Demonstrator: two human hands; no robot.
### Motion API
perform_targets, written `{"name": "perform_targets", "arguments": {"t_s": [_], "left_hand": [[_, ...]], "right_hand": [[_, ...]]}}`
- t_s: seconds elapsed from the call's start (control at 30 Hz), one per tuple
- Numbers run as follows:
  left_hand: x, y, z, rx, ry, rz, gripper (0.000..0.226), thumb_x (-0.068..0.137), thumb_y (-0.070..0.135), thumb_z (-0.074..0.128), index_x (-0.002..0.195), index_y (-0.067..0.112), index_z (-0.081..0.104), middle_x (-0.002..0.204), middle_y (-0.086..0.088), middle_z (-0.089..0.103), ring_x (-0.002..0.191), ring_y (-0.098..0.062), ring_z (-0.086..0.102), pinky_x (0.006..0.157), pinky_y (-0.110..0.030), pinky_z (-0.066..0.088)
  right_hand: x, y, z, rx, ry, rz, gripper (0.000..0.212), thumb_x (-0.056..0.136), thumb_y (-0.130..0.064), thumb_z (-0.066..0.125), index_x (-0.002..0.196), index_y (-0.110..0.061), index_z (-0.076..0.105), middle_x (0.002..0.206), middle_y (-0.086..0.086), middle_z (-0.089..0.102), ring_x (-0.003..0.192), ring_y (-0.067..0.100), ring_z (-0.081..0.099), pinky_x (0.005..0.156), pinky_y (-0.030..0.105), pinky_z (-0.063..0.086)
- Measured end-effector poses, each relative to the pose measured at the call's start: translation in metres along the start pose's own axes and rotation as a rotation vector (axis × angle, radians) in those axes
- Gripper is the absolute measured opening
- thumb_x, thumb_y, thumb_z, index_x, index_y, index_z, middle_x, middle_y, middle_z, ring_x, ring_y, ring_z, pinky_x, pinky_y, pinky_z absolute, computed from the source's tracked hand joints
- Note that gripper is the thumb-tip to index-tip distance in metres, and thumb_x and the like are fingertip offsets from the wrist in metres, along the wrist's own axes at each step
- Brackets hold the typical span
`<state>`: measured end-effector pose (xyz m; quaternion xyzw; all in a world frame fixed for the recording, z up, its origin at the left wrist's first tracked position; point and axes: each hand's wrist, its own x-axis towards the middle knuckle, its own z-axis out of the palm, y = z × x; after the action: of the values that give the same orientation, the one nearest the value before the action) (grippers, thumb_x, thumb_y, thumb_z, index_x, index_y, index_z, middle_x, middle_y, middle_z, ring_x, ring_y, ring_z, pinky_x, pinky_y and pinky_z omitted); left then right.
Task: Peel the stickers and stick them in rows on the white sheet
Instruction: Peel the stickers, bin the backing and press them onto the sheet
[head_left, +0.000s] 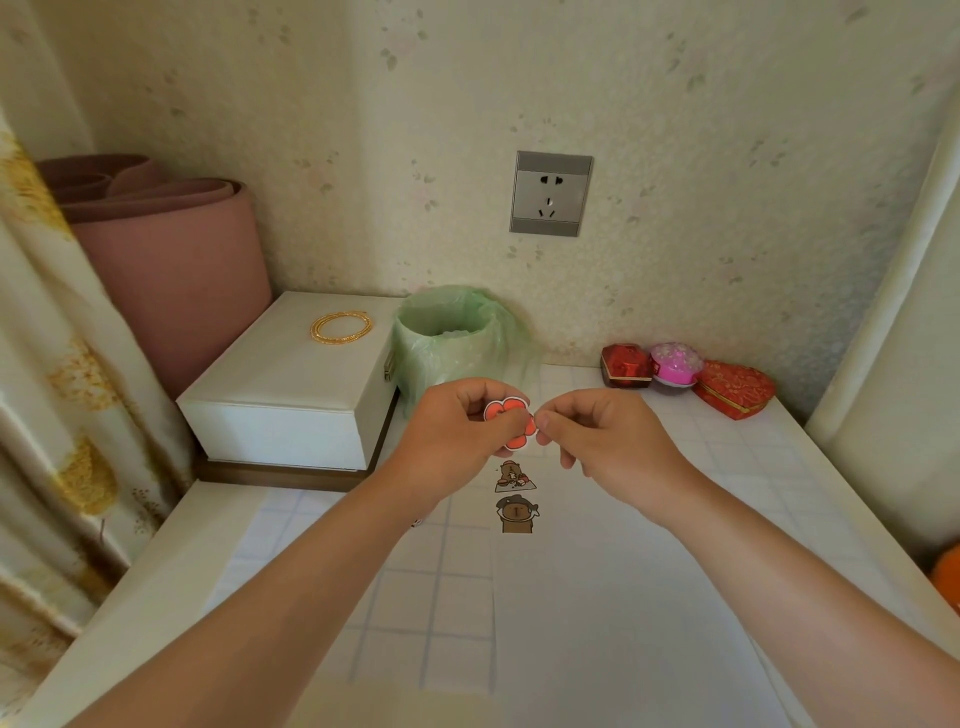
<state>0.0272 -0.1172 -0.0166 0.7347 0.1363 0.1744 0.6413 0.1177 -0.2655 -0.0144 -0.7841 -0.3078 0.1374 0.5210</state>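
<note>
Two hands (457, 421) (597, 431), one red flower sticker (511, 422), two bear stickers (513, 477) (516, 514) on one white sheet (623, 597), three red and pink boxes (626, 365) (675, 364) (735, 388) far right, one white box (291, 384), one bin (447, 343)

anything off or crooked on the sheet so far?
Nothing stands out. Two bear stickers sit one below the other on the white sheet, roughly aligned. Left hand and right hand hold the red flower sticker above them.

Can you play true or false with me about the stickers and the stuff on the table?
1. Both hands hold the red flower sticker. True: the left hand and right hand pinch it.
2. Five stickers are on the white sheet. False: two bear stickers show.
3. A gold necklace lies on the white box. True.
4. The bin has a black bag. False: it is green.
5. The heart-shaped box is blue. False: it is red.
</note>
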Motion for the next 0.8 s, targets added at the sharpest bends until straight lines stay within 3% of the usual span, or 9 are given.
{"name": "perform_targets", "arguments": {"t_s": [0.17, 0.23, 0.3, 0.43, 0.6, 0.73, 0.8], "left_hand": [[-0.002, 0.0, 0.001, 0.005, 0.008, 0.011, 0.007, 0.088, 0.001, 0.069, 0.092, 0.005, 0.073, 0.07, 0.002, 0.072, 0.065, -0.009, 0.068, 0.068, -0.027, 0.061], [-0.003, 0.0, 0.002, 0.012, 0.013, 0.019, 0.007, 0.088, -0.001, 0.068, 0.091, 0.003, 0.073, 0.068, 0.002, 0.071, 0.063, -0.008, 0.067, 0.068, -0.028, 0.06], [-0.003, 0.001, 0.004, 0.012, 0.021, 0.025, 0.008, 0.088, -0.002, 0.068, 0.09, 0.003, 0.073, 0.068, 0.002, 0.071, 0.062, -0.008, 0.066, 0.067, -0.025, 0.06], [-0.004, 0.002, 0.005, 0.011, 0.032, 0.042, 0.009, 0.087, -0.001, 0.068, 0.087, 0.006, 0.073, 0.07, -0.001, 0.071, 0.063, -0.008, 0.066, 0.066, -0.024, 0.059], [-0.004, 0.0, 0.005, 0.0, 0.051, 0.041, 0.008, 0.088, 0.0, 0.069, 0.09, 0.006, 0.073, 0.071, -0.001, 0.073, 0.064, -0.008, 0.067, 0.065, -0.023, 0.059], [-0.002, 0.0, 0.005, -0.026, 0.055, 0.009, 0.008, 0.087, 0.001, 0.071, 0.094, 0.004, 0.073, 0.071, 0.0, 0.073, 0.064, -0.007, 0.066, 0.066, -0.022, 0.059], [-0.002, 0.001, 0.005, -0.032, 0.056, -0.008, 0.009, 0.087, 0.002, 0.071, 0.095, 0.005, 0.073, 0.072, 0.0, 0.073, 0.064, -0.007, 0.067, 0.065, -0.021, 0.058]], "right_hand": [[0.0, -0.001, 0.004, -0.031, -0.004, -0.016, 0.018, 0.095, -0.011, 0.062, 0.081, -0.015, 0.073, 0.069, -0.001, 0.069, 0.051, 0.004, 0.054, 0.049, 0.013, 0.04], [0.0, 0.001, 0.006, -0.055, 0.003, -0.04, 0.021, 0.094, -0.011, 0.061, 0.078, -0.017, 0.072, 0.071, 0.008, 0.069, 0.053, 0.008, 0.053, 0.055, 0.022, 0.043], [0.0, 0.004, 0.008, -0.069, 0.013, -0.066, 0.023, 0.093, -0.012, 0.06, 0.075, -0.019, 0.072, 0.064, 0.006, 0.064, 0.055, 0.011, 0.049, 0.057, 0.028, 0.042], [-0.001, 0.004, 0.011, -0.124, 0.038, -0.106, 0.025, 0.093, -0.013, 0.06, 0.072, -0.021, 0.069, 0.05, -0.017, 0.052, 0.049, 0.004, 0.039, 0.05, 0.017, 0.032], [-0.001, 0.002, 0.013, -0.072, 0.056, -0.06, 0.026, 0.093, -0.011, 0.059, 0.071, -0.018, 0.07, 0.051, -0.012, 0.052, 0.051, 0.004, 0.042, 0.051, 0.02, 0.036], [-0.002, -0.004, 0.011, -0.016, 0.045, 0.006, 0.025, 0.094, -0.009, 0.055, 0.074, -0.012, 0.071, 0.045, -0.014, 0.053, 0.044, 0.002, 0.043, 0.046, 0.013, 0.035], [-0.003, -0.005, 0.011, -0.004, 0.039, 0.025, 0.025, 0.093, -0.011, 0.056, 0.075, -0.012, 0.073, 0.047, -0.009, 0.056, 0.044, 0.004, 0.044, 0.05, 0.018, 0.038]]}}
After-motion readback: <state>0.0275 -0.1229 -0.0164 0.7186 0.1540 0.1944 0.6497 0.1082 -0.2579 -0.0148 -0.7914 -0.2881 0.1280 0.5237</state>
